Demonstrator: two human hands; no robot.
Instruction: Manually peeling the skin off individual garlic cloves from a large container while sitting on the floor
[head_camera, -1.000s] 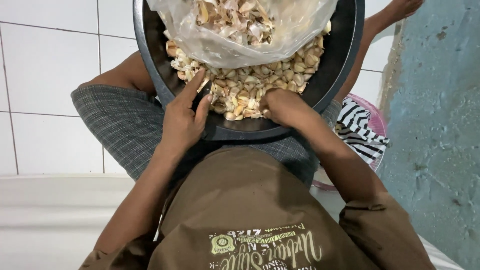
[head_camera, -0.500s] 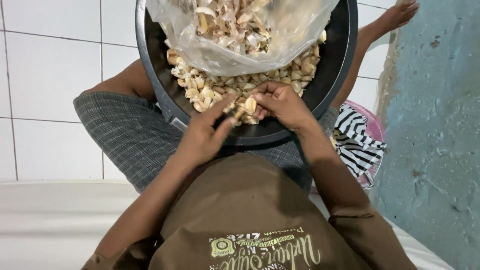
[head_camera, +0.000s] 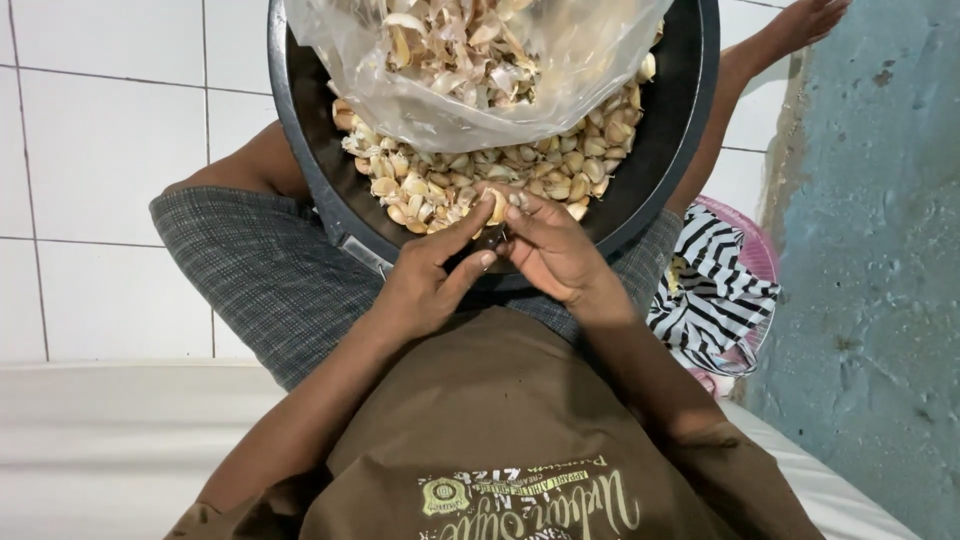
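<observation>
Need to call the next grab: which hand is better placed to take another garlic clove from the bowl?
Left. The left hand has fingertips beside the garlic cloves; the right hand pinches a clove.

My brown short-sleeved T-shirt (head_camera: 500, 420) with a pale printed emblem and lettering low on the chest, grey fine-checked shorts (head_camera: 260, 280) over my thighs, bare forearms, my left hand (head_camera: 425, 285) and right hand (head_camera: 555, 250) ungloved, my bare foot (head_camera: 805, 20).
</observation>
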